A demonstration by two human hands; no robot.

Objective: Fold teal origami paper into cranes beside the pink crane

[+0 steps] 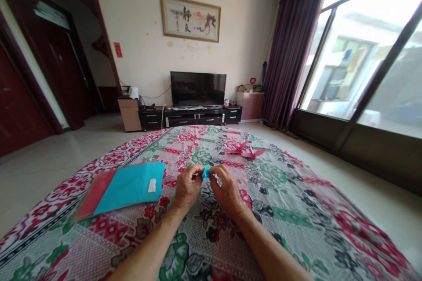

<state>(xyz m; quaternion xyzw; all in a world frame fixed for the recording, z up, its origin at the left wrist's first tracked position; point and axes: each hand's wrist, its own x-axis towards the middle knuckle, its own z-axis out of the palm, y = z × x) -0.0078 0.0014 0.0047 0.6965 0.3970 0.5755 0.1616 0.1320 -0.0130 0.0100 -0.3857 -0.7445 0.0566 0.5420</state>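
Note:
A small folded piece of blue paper (206, 172) is held up between both hands over the middle of the table. My left hand (188, 186) pinches its left side between thumb and fingers. On its right side, my right hand (227, 187) grips it the same way. The exact shape of the fold is partly hidden by my fingertips. Beyond my right hand, two pink folded paper cranes (252, 153) lie close together on the cloth. To the left of my left hand rests a pack of blue paper (130, 186), with red paper (95, 193) showing at its left edge.
A patterned tablecloth (273, 210) covers the round table. Past the far edge stand a black television (198, 89) and a low cabinet (151, 119). Doors are on the left; a purple curtain (283, 52) and large windows are on the right.

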